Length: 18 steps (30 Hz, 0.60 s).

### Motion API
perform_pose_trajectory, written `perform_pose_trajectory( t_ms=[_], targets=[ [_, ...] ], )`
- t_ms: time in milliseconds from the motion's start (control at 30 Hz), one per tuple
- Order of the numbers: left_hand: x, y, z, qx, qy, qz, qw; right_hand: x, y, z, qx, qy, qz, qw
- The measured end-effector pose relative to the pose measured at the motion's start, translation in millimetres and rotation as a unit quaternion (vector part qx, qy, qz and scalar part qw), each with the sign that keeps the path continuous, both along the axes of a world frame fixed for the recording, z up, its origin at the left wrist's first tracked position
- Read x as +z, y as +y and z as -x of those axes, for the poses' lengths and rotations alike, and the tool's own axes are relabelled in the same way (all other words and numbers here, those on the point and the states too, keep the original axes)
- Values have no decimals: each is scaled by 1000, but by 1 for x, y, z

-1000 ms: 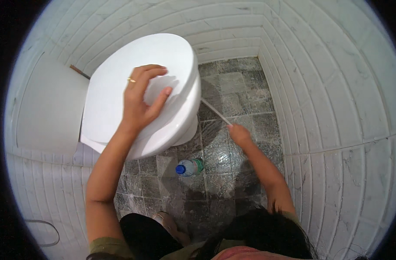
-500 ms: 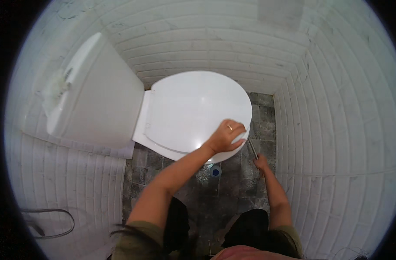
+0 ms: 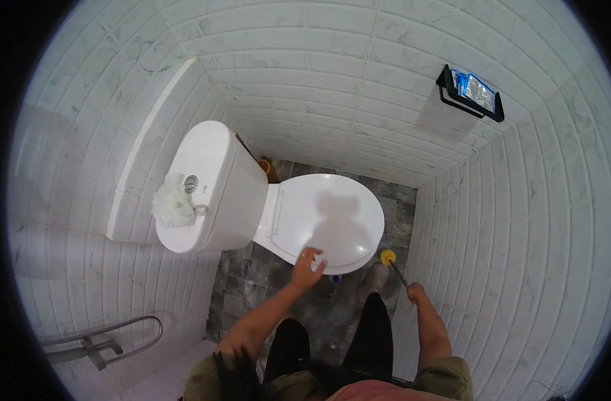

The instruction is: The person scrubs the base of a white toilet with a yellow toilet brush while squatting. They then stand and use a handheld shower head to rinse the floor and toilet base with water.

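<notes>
The white toilet lid is down on the bowl, with a soft shadow across it. At the lid's near edge is my left hand, its fingers bent and its thumb apart, with no held thing visible. My right hand grips the thin handle of a brush beside the right wall. The brush's round yellow head is low, just right of the bowl's front; whether it touches the floor I cannot tell.
The toilet tank stands at left, a fluffy white puff beside its flush button. A black wall shelf holds blue and silver packets. Orange-brown container behind the bowl. Metal wall fitting lower left. Dark tiled floor.
My view has shifted, bringing the tank top and wall shelf into sight. My left hand has come back from the lid's front right to its near edge. The brush's yellow head now shows.
</notes>
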State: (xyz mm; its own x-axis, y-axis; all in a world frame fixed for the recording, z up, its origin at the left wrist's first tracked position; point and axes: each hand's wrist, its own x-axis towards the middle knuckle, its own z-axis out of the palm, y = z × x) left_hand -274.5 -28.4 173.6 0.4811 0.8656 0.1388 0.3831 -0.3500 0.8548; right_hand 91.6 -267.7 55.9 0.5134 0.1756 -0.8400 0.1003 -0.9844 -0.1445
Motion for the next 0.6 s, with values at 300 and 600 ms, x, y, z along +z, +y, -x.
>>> perform_pose_trajectory(
  t_ms=[300, 600],
  targets=[
    [-48, 113, -91, 232, 47, -8, 972, 0, 90, -104, 259, 14, -15, 966],
    [-139, 160, -113, 478, 159, -74, 861, -8, 276, -119, 453, -29, -93, 886]
  ],
)
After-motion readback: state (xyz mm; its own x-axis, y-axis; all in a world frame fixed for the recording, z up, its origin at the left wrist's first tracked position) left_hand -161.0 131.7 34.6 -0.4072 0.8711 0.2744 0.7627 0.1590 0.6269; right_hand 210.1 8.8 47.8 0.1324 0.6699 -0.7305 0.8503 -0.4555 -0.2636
